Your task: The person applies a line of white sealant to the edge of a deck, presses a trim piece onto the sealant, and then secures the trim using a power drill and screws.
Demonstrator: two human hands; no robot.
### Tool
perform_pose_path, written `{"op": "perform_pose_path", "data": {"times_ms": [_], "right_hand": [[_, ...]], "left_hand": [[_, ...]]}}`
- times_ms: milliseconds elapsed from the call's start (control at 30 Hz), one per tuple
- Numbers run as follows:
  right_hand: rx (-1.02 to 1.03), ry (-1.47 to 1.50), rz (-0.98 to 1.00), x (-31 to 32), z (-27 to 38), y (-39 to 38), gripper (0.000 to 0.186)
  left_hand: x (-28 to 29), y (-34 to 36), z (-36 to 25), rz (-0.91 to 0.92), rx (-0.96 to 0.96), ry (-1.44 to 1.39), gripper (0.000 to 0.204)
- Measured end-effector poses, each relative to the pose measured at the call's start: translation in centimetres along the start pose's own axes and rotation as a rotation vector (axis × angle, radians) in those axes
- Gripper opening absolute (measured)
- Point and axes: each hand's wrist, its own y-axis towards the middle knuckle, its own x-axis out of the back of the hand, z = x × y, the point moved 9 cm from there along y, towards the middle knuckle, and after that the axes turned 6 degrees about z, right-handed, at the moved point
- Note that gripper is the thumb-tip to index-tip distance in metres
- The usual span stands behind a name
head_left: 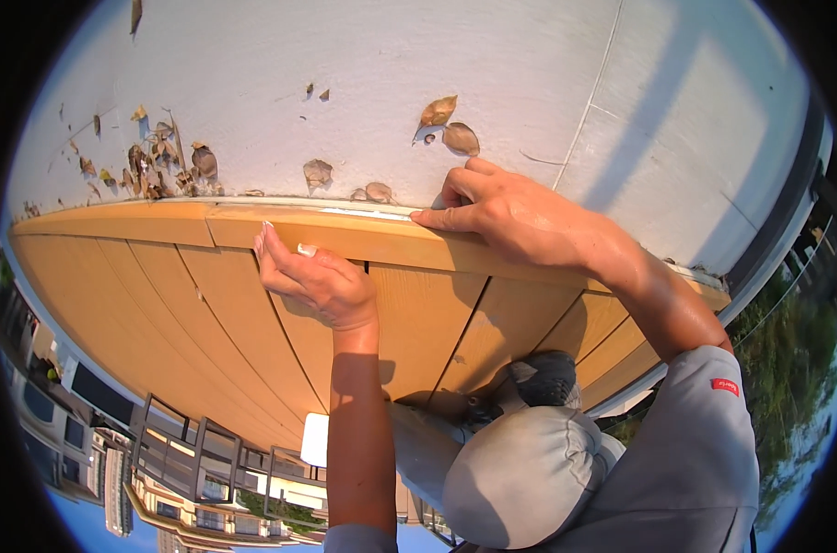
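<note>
A white strip (368,214) runs along the seam between a pale tiled surface (529,55) and a yellow-brown wood-look edge board (345,230). My right hand (538,221) reaches over the board, its thumb tip on the strip's right end. Its other fingers are bent against the pale surface, a gap between them and the thumb. Just below the seam, my left hand (321,286) is raised with its palm up and fingers loosely curled apart. White smears coat its fingertips, and nothing else shows in it.
Dry leaves (160,161) gather at the seam on the left, and a few leaves (450,124) lie beyond my right hand. Below are brown planks (225,323), my dark shoe (543,378) and grey-clothed knee (520,475). Dark-framed furniture (193,452) stands at lower left.
</note>
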Motion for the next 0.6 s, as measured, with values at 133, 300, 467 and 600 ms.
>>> {"op": "perform_pose_path", "data": {"times_ms": [133,300,467,600], "right_hand": [[-0.023,0.020,-0.027,0.4,0.0,-2.4,0.056],[-0.102,0.052,-0.037,0.3,-0.9,-5.7,0.049],[-0.161,0.127,-0.084,1.0,-1.2,-8.7,0.046],[-0.220,0.195,-0.116,1.7,-1.9,-10.4,0.045]], "left_hand": [[-0.3,-0.3,0.4,0.013,0.035,-0.024,0.061],[-0.7,-0.4,0.6,0.018,0.060,-0.046,0.055],[-0.5,-0.5,0.8,0.015,0.044,-0.021,0.057],[-0.4,-0.5,1.1,0.008,0.070,-0.041,0.058]]}}
